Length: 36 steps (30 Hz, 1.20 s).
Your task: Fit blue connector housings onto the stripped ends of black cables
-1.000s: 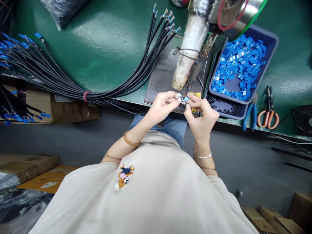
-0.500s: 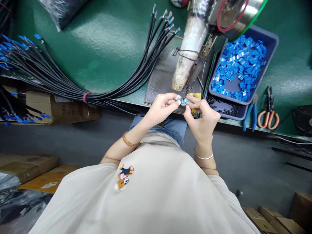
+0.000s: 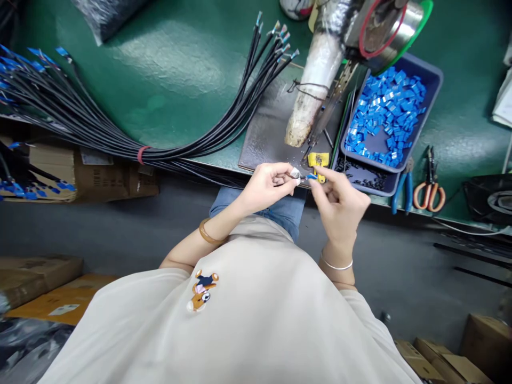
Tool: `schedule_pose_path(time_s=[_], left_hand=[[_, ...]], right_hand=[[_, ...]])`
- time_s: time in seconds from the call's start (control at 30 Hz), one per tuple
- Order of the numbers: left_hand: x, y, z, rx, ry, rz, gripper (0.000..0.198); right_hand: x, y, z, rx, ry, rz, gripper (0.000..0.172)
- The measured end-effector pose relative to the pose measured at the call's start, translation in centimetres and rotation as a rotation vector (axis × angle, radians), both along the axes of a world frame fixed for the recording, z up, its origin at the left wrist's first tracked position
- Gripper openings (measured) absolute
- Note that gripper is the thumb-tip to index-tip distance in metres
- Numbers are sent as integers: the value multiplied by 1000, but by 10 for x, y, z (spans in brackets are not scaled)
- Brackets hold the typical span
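Note:
My left hand (image 3: 267,188) is closed in a pinch on the end of a cable, whose thin wires (image 3: 303,178) stick out past the fingertips. A small blue connector (image 3: 312,176) sits at the end of those wires. My right hand (image 3: 341,201) pinches that connector between thumb and forefinger. Both hands are at the table's front edge, just below the wrapped white tube (image 3: 307,90) and the thin metal arm (image 3: 326,112) beside it. Behind my right fingertips lies a yellow piece (image 3: 319,159). How the wires join the connector is too small to make out.
A bundle of black cables (image 3: 192,151) with a red tie (image 3: 141,155) curves across the table on the left. To the right, a tray (image 3: 432,98) of blue connectors overlaps a tray of small black parts (image 3: 370,180). Blue-handled pliers (image 3: 408,186) and orange-handled cutters (image 3: 430,193) lie beyond.
Both hands have drawn toward my body, away from the metal arm's tip, with the cable and connector between them. My right hand has shifted slightly right. The view has moved a little.

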<state>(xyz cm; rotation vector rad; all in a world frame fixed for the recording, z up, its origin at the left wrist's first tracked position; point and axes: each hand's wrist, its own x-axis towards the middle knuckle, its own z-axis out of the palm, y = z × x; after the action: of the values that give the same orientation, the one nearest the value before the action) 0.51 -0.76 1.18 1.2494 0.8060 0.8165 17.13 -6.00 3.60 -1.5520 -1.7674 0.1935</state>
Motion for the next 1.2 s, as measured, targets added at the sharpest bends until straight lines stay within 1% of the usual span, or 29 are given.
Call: schedule_pose_path(time_s=[0.07,0.1,0.17,0.23,0.33,0.4,0.47,0.53,0.6,0.67,0.73,0.8,0.9,1.0,1.07,1.2], left_hand=[[1,-3,-3,72,27,32,10],[2,-4,-5,103,46,60,10],[3,-7,-9,148,75,126,11],[3,-11,-12,170,63,159,12],[2,-15,-15,140,1,134,16],[2,-15,-15,92,-44,131,19],[2,-14,-14,40,-80,148,21],[3,-11,-13,-14,-103,168,23],[3,-8,-12,-53,-113,179,24],[4,-5,-11,-58,-121,169,26],[4,-3,-11,-44,-120,146,26],[5,-1,-11,-16,-102,129,25],[6,0,-11,60,-39,122,24],[7,2,-12,159,42,150,23],[8,3,-12,184,61,167,22],[10,8,-10,97,-28,141,20]], right_hand=[[-2,1,-5,18,-151,61,9],[-4,2,-8,31,-185,75,5],[-7,4,-13,35,-157,55,5],[-10,5,-17,-41,12,34,8],[-13,7,-20,-241,372,72,16],[-13,7,-21,-278,498,88,18],[-12,7,-20,-186,534,50,15],[-11,6,-19,-25,566,-6,12],[-9,4,-17,89,597,-64,14],[-7,3,-17,115,569,-112,14],[-6,2,-19,103,452,-114,11],[-6,2,-22,136,269,-50,6],[-8,6,-28,239,39,58,9],[-11,12,-32,291,1,67,13],[-12,15,-33,295,11,45,13],[-12,18,-31,286,50,22,10]])
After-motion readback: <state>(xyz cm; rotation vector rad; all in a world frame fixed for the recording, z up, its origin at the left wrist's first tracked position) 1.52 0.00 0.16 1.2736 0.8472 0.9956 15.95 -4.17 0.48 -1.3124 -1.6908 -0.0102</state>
